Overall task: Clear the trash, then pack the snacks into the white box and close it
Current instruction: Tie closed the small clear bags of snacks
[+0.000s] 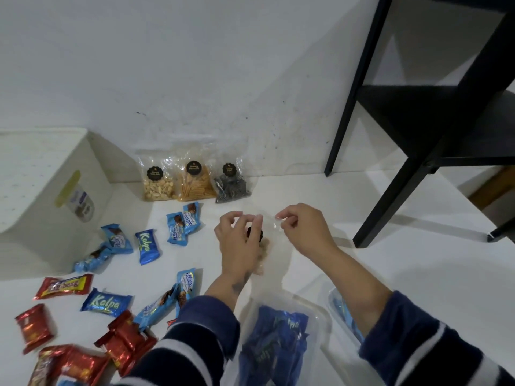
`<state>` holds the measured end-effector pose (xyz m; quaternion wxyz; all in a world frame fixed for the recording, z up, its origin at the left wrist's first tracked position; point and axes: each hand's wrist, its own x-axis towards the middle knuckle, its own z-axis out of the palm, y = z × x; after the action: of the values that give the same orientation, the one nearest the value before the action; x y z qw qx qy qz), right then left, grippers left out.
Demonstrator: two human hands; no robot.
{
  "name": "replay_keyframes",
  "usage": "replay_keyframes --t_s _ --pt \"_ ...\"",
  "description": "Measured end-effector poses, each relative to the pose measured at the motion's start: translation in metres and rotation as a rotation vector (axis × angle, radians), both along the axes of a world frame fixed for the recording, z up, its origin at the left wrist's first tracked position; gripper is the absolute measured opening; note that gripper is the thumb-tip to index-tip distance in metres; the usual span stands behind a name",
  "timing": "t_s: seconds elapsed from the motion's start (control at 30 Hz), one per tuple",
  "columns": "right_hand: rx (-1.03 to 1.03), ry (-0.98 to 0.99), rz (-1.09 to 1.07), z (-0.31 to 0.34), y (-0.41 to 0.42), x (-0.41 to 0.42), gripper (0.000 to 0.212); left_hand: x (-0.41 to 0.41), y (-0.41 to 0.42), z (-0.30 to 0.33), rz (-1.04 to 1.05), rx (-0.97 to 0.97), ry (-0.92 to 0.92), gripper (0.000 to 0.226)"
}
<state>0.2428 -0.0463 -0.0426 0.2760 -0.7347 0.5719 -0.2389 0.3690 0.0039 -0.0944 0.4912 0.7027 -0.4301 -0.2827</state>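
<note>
Both my hands hold up a clear plastic snack bag (269, 235) with a black round label and pale snacks inside. My left hand (241, 240) pinches its left top edge and my right hand (302, 228) pinches its right top corner. Below my arms lies a clear plastic tray (320, 310) with blue wrappers in it. The white box (47, 196) stands at the left with a yellow-labelled sticker on its side. Blue Kalpa packets (147, 246) and red packets (34, 327) lie scattered on the white floor.
Three clear bags of peanuts (157, 181), sticks (195, 181) and dark swirled crackers (231, 185) lean against the wall. A black table's legs (395, 196) stand at the right. Another clear container edge (338, 305) shows by my right forearm.
</note>
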Motion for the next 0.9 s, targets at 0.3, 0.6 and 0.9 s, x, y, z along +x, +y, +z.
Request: replay_keyframes --t_s 0.3,0.6,0.9 --pt "0.12 -0.248 0.011 0.003 0.02 0.011 0.014 0.005 0.001 0.026 0.075 -0.016 0.314 0.005" --pt "0.259 -0.258 -0.148 0.01 0.012 0.027 0.019 0.006 0.005 0.03 0.017 0.042 0.298 0.019" --pt "0.198 -0.23 -0.115 0.011 -0.001 0.032 0.015 0.011 0.004 0.026 0.031 0.046 0.26 0.018"
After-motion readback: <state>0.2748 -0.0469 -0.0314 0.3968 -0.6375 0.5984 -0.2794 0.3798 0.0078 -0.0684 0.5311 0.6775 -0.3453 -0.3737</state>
